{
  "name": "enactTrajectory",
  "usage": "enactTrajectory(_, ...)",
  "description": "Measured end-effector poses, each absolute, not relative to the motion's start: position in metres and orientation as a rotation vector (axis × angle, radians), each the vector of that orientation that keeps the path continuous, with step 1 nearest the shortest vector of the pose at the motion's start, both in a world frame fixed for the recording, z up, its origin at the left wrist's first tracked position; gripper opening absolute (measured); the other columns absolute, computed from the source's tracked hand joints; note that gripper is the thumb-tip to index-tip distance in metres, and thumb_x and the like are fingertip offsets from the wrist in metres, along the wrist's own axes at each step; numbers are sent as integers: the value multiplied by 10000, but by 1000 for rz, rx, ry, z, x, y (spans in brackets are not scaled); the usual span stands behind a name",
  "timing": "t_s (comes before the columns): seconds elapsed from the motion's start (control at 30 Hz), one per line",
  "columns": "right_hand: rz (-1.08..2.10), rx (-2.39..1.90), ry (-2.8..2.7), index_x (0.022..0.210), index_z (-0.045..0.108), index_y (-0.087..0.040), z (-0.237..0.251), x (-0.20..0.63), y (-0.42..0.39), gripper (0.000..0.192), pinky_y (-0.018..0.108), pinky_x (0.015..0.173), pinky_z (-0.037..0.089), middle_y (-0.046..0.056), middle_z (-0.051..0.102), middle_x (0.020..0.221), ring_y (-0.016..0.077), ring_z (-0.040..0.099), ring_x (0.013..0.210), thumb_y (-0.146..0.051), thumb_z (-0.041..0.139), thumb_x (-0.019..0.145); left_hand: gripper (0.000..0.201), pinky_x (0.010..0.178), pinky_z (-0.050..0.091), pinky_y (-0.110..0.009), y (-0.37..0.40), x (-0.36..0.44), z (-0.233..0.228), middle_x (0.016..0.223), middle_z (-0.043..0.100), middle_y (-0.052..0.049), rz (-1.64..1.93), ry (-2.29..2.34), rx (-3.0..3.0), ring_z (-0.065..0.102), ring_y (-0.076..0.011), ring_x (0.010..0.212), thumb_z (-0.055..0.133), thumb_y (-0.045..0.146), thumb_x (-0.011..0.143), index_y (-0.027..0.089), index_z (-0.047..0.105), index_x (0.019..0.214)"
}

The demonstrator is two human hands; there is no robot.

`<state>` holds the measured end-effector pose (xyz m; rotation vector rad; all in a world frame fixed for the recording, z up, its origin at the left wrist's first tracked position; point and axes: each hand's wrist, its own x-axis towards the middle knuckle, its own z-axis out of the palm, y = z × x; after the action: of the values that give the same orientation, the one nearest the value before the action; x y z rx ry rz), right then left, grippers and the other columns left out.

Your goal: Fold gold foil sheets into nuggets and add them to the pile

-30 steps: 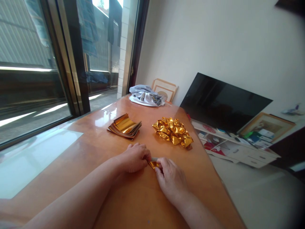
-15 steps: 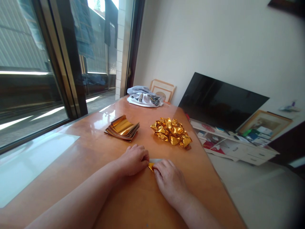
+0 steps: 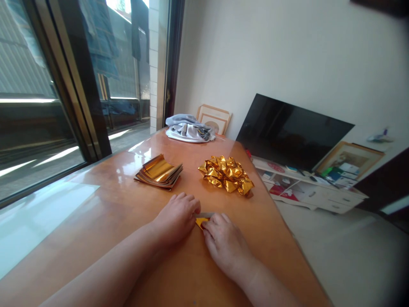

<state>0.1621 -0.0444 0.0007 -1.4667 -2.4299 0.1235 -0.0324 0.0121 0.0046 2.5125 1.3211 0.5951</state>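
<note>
Shiny wooden table (image 3: 134,204) by the window; both sets of fingers were pinched narrow on one small gold foil piece (image 3: 201,221), left hand (image 3: 177,216) and right hand (image 3: 225,244) touching it; flat foil stack (image 3: 159,171) and crumpled foil pile (image 3: 226,174) sat further back.

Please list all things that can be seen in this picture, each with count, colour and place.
gold foil piece: one, gold, pinched between both hands on the table
foil sheet stack: one, gold, table, far left
folded foil pile: one, gold, table, far right
cloth bundle: one, grey-white, far table end
table: one, glossy orange-brown
picture frame: one, wooden, against the wall
dark screen: one, black, leaning on the wall
left hand: on the foil piece
right hand: on the foil piece
</note>
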Motion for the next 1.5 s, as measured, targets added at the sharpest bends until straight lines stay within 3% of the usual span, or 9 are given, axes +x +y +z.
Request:
enactTrajectory(0.37,367,-1347,-2323,1013,730,-221,-5,175,-32,188,311,853,477,61,659,992,204,601,958,-166,566,939,140,730,441,-259,-2,-13,4,892,603,-22,576,1084,2383,583,-175,831,476,108,876,216,563,894)
enactTrajectory(0.57,706,-1370,-2025,864,723,-209,-2,200,-21,206,243,732,455,14,679,864,147,632,813,-155,533,921,146,714,435,-253,0,-13,3,933,599,-19,513,1098,2467,602,-173,843,499,186,930,238,633,908)
enactTrajectory(0.8,597,-1703,-2002,698,583,-197,1,229,-14,192,235,569,324,-14,634,702,138,556,669,-192,505,873,250,755,447,-270,-3,-11,9,979,596,-33,416,1054,2568,610,-189,901,466,217,971,281,708,990)
enactTrajectory(0.93,600,-1742,-2110,784,606,-214,4,233,-18,107,234,547,284,-28,634,742,130,537,661,-129,542,783,277,775,453,-278,-4,-10,13,988,587,-46,392,1022,2598,598,-195,915,454,215,980,287,717,1028)
enactTrajectory(1.13,677,-1504,-2195,950,610,-238,10,230,-20,248,218,619,362,-38,624,836,126,563,723,-77,579,764,288,794,461,-290,-4,-8,14,975,573,-56,378,1012,2597,575,-202,919,450,200,975,277,721,1032)
enactTrajectory(1.5,730,-1418,-2290,1104,748,-317,4,236,-12,241,255,762,432,17,664,960,162,614,844,-243,588,940,369,842,470,-316,-2,-8,7,1018,569,-67,402,981,2582,557,-210,939,429,184,977,311,679,1216)
